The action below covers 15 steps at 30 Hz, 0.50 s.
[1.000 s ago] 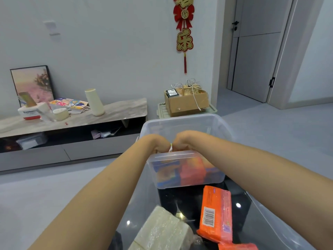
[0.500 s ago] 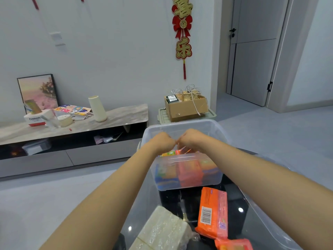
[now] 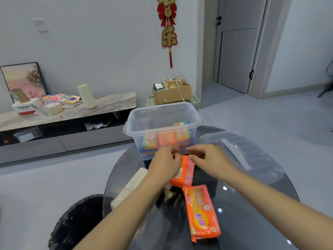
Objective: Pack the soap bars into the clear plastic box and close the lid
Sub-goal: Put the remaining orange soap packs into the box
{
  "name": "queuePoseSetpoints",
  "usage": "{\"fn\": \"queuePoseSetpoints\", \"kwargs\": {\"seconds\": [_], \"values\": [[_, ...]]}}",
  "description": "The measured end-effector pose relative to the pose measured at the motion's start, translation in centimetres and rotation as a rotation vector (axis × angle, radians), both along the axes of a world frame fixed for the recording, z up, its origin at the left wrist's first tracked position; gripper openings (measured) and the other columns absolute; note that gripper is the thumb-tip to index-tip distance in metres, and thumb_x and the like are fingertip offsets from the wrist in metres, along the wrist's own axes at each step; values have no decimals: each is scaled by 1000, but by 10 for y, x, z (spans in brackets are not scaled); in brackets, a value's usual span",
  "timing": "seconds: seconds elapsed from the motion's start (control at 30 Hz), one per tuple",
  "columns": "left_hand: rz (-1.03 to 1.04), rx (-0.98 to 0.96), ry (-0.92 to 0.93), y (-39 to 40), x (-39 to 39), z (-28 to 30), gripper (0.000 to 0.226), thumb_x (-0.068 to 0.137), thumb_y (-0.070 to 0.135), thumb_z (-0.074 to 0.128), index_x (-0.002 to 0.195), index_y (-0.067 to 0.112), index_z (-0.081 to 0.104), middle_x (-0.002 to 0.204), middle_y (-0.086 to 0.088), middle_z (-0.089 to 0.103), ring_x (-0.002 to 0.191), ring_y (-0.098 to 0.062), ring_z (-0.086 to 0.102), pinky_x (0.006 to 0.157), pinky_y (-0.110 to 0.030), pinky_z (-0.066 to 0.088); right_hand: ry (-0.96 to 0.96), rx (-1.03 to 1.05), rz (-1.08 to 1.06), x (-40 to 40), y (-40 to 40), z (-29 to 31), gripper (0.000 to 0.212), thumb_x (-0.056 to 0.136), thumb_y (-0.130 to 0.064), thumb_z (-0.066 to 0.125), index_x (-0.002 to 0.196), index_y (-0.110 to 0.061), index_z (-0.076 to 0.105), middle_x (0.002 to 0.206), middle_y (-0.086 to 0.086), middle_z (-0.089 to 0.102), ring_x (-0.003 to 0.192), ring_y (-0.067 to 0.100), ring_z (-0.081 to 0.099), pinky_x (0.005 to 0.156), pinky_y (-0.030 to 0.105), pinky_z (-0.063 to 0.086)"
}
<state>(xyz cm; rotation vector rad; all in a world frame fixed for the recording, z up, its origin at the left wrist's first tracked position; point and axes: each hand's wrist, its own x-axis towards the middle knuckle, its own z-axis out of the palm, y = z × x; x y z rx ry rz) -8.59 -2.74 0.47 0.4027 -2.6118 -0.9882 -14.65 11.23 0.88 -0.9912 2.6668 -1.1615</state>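
The clear plastic box [image 3: 163, 130] stands open on the round glass table [image 3: 252, 213], with several orange and blue soap packs [image 3: 166, 138] upright inside. Its clear lid [image 3: 246, 152] lies to the right. In front of the box lies an orange soap pack [image 3: 184, 173], and a second orange pack [image 3: 201, 212] lies nearer me. My left hand [image 3: 165, 163] hovers over the first pack's left end, fingers curled and holding nothing. My right hand [image 3: 207, 159] is just right of it, fingers loosely bent and apart, empty.
A pale block wrapped in clear film [image 3: 129, 188] lies on the table's left side. A dark bin [image 3: 77, 221] stands below the left edge. A low TV bench [image 3: 68, 112] with clutter and a cardboard box [image 3: 172, 92] sit by the far wall.
Both hands have come out of the box and drawn back toward me, now empty over the nearer orange pack. The view has tilted down, showing the lid and more table.
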Motion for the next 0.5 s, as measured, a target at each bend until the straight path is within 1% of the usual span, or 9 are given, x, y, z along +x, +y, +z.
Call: {"fn": "queuePoseSetpoints", "kwargs": {"seconds": [0.07,0.1,0.17,0.23,0.3,0.33,0.4,0.47,0.5], "values": [[18,-14,-145,8,0,-19,37,84,17,47,117,12,63,116,-10,67,105,-24,61,90,-31,48,-6,89,-32,6,12,-18,34,86,-25,59,119,-23,64,118,-6,69,94,2,60,76,13,41],[25,-20,-221,10,-1,-27,41,85,20,47,123,11,59,121,-14,63,110,-28,58,94,-35,47,-25,141,-45,8,16,-26,37,85,-28,60,122,-23,62,120,-5,68,100,6,61,82,18,44],[39,-73,-359,19,-2,-41,44,88,25,47,127,6,54,128,-20,54,116,-36,52,98,-39,44,-101,234,-66,12,24,-40,48,82,-35,63,127,-21,57,128,-2,63,112,14,60,93,27,47],[36,-146,-452,25,-4,-50,43,89,32,48,121,3,52,127,-21,49,114,-39,50,96,-40,43,-178,336,-61,13,27,-49,62,77,-42,67,132,-17,52,131,1,59,117,18,57,94,31,47],[18,-144,-485,29,-4,-55,44,89,36,48,120,5,49,128,-19,45,112,-39,50,95,-43,44,-260,444,-26,11,29,-53,68,73,-46,69,131,-14,51,128,4,61,113,20,59,87,30,49],[16,-134,-486,28,-5,-58,46,88,37,49,121,6,47,128,-18,44,112,-38,51,95,-44,45,-315,465,-8,10,29,-55,64,72,-45,71,126,-13,56,121,5,65,107,20,63,79,28,51],[24,-138,-475,28,-7,-60,50,87,41,51,124,8,45,129,-17,44,112,-36,51,94,-44,46,-438,442,8,7,30,-60,47,73,-42,73,108,-13,63,101,3,72,90,20,70,61,22,51],[47,-135,-462,29,-11,-60,60,84,46,55,127,7,40,130,-17,44,114,-35,51,92,-42,45,-538,386,4,4,31,-64,32,74,-38,74,93,-17,59,85,-1,72,76,17,71,54,19,51],[54,-135,-461,31,-13,-60,66,82,48,58,129,7,36,130,-17,44,116,-35,50,91,-42,45,-569,351,-2,3,31,-65,28,74,-35,75,88,-19,57,80,-3,70,72,15,70,53,19,52]]}}
